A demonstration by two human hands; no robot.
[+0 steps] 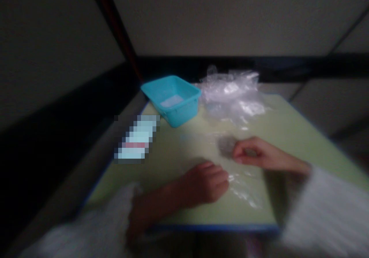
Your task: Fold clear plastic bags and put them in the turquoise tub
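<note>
My left hand is closed in a fist low over the table, its fingers curled under. A thin clear plastic bag runs out from those fingers across the tabletop; the grip itself is hidden. To the right, my right hand has thumb and forefinger pinched together in a ring. A blurred grey patch lies at its fingertips, and I cannot tell whether it is a small object or a shadow. Another faint strip of clear plastic shows on the table just beyond the hands.
A turquoise plastic basket with something pale inside stands at the back left of the yellow-green table. Crumpled clear plastic bags are heaped beside it. A pixelated flat item lies by the left edge. Walls rise behind and left.
</note>
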